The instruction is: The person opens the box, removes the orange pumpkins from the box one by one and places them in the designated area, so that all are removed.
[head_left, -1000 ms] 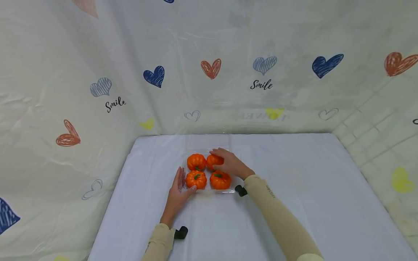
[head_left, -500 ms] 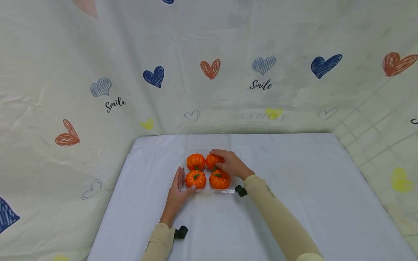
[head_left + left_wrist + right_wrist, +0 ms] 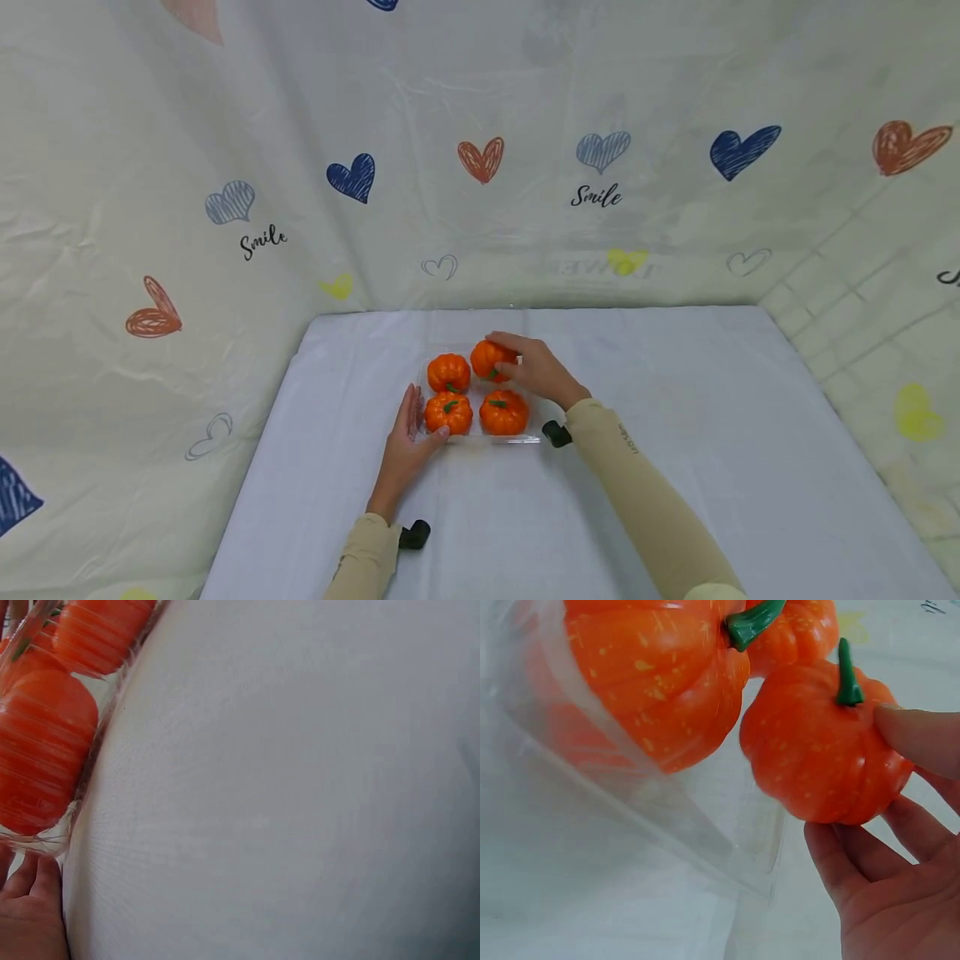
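Observation:
My right hand grips an orange toy pumpkin with a green stem. In the right wrist view its thumb is near the stem and its fingers are under the side. This pumpkin is raised at the back right of a clear plastic box. Inside the box sit three more toy pumpkins: back left, front left and front right. At the box's front left corner, my left hand lays straight fingers along the side, thumb at the front edge. The left wrist view shows its fingers against the clear wall.
A white cloth covers the table. Behind it hangs a pale curtain printed with hearts and words. Each sleeve carries a small black wrist camera, on the left and on the right.
My right hand has lifted the back right pumpkin up and away from the other pumpkins, tilting its stem into view. The left hand and the box have stayed in place.

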### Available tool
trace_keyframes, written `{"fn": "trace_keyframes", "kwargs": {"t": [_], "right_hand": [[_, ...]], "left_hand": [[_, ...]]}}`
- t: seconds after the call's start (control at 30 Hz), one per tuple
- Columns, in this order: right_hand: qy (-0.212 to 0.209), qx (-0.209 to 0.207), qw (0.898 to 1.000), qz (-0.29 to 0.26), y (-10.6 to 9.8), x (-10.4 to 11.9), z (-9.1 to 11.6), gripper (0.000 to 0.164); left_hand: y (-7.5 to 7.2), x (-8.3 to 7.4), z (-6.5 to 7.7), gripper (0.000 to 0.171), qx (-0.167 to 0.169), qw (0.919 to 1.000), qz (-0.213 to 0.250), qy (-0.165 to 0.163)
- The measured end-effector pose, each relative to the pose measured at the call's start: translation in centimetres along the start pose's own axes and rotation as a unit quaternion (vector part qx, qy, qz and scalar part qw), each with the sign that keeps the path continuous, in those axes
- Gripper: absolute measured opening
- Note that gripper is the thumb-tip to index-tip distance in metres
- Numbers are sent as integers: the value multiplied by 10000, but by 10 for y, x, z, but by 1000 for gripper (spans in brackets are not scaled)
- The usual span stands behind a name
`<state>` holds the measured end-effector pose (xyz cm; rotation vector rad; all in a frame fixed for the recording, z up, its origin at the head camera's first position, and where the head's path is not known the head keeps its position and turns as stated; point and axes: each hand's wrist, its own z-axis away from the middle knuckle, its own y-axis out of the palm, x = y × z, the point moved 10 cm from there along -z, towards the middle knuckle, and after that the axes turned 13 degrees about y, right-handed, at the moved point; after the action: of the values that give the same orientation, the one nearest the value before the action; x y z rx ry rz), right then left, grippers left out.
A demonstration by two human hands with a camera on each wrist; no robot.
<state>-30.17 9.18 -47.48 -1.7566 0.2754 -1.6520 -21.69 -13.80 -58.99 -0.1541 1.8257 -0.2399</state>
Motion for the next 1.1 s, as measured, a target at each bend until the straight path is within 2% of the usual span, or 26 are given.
{"fn": "trace_keyframes", "kwargs": {"t": [0.13,0.4,0.83,1.1], "right_hand": [[26,-299,9994,-154,-9,-5,2,51],[540,-824,9939,-499,-25,-23,10,50],[1115,-1428,9785,-982,-50,-55,23,47],[1423,-1603,9708,-1079,-65,-73,33,47]], "left_hand": [[0,0,0,105,-6,10000,-47,-15],[-1,-2,0,106,22,9999,-149,15],[-1,0,2,106,-13,10000,-87,-37],[-1,-3,2,104,10,10000,-57,-57]]}}
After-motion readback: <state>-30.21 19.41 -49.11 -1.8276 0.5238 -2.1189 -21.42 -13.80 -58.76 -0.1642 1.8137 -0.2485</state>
